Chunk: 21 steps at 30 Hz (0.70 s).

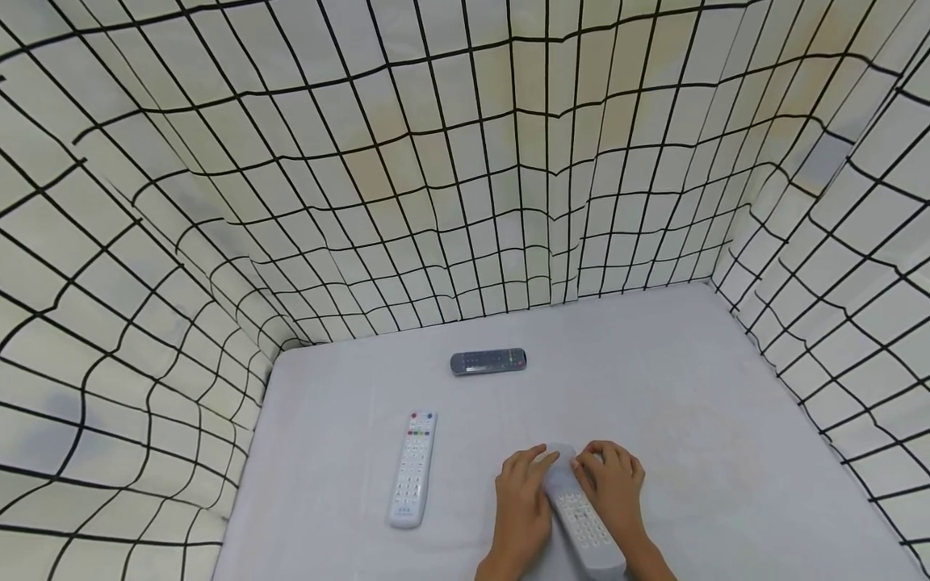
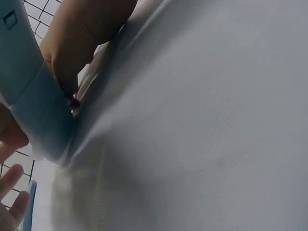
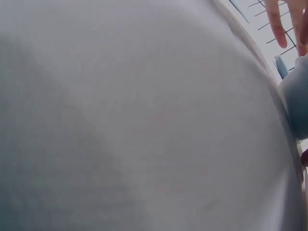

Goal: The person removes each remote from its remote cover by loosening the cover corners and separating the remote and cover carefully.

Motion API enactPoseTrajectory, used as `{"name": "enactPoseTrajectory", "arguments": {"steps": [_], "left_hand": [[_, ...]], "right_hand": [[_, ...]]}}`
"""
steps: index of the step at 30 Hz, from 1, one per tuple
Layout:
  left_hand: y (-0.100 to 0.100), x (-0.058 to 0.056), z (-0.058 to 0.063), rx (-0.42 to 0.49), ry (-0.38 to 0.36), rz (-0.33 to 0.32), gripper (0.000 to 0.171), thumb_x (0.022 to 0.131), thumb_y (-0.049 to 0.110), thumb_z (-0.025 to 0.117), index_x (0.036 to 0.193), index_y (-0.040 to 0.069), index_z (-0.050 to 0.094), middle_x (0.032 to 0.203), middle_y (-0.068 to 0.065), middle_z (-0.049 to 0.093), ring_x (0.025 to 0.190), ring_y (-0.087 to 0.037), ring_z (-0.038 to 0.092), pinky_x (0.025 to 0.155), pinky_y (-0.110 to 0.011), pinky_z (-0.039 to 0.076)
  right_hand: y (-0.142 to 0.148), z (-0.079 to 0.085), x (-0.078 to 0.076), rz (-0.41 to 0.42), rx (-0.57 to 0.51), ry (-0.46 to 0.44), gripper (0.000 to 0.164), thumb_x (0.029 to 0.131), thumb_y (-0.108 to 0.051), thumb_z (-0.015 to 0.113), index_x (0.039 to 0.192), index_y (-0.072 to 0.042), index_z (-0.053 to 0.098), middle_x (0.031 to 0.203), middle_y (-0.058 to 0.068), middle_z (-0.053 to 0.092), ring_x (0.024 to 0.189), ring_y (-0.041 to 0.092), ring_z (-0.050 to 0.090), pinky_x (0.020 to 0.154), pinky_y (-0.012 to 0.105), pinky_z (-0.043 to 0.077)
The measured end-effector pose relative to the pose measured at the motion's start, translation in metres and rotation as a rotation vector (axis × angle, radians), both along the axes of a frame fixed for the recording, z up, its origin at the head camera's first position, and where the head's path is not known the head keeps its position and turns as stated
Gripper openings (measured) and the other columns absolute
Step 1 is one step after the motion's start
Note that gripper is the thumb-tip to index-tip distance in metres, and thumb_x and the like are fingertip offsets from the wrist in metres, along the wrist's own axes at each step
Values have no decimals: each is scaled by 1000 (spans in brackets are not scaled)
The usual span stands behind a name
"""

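A pale grey remote control (image 1: pixel 587 528) lies slanted near the front of the table, its keypad facing up. My left hand (image 1: pixel 519 496) holds its left edge near the far end, with the thumb and index finger on the casing. On the opposite edge, my right hand (image 1: pixel 616 488) grips the same end with bent fingers. The left wrist view shows the bluish underside of the remote (image 2: pixel 36 103) close to the cloth, with a seam across it. Only the rounded end of the remote (image 3: pixel 297 98) appears in the right wrist view.
A white remote control (image 1: pixel 413 472) with coloured buttons lies to the left. Farther back, a dark remote control (image 1: pixel 488 361) lies crosswise. White cloth covers the table (image 1: pixel 334 403), and black-gridded white curtains (image 1: pixel 465 177) enclose its back and sides.
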<state>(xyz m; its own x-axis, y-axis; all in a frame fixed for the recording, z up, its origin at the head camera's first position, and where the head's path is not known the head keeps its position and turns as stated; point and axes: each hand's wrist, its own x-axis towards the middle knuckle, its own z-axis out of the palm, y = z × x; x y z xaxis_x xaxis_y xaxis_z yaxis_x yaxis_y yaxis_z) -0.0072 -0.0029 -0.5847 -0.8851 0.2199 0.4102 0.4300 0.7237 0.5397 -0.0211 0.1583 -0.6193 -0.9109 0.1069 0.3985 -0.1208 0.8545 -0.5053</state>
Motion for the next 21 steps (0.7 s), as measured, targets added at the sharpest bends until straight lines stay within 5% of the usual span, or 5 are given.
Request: {"name": "enactPoseTrajectory", "arguments": {"steps": [5,11,17,21], "left_hand": [[-6,1,4,-39,105,-99,67,71,-16,62,121,26,71,136,4,66,130,-23,55,92,-46,47],[-13,1,7,-15,36,-232,62,70,-11,74,121,25,71,132,6,68,130,-23,56,99,-52,48],[-18,4,4,29,-16,-230,54,78,1,82,123,30,71,126,15,71,124,-13,60,101,-44,47],[-22,2,7,27,32,-207,52,80,6,82,124,31,71,117,16,73,116,-8,62,98,-39,46]], "right_hand": [[-1,2,-1,1,-5,-25,10,88,-17,82,84,-15,73,109,9,67,113,41,58,96,67,36],[-3,2,-1,0,-8,-88,8,91,-19,80,85,-16,74,113,11,68,117,41,57,99,66,35],[-3,8,1,15,-49,-95,8,93,-16,77,85,-15,73,112,12,69,116,43,57,99,68,35],[-3,14,6,30,-112,-122,9,97,-17,71,88,-16,72,114,11,69,116,43,59,97,67,36]]}}
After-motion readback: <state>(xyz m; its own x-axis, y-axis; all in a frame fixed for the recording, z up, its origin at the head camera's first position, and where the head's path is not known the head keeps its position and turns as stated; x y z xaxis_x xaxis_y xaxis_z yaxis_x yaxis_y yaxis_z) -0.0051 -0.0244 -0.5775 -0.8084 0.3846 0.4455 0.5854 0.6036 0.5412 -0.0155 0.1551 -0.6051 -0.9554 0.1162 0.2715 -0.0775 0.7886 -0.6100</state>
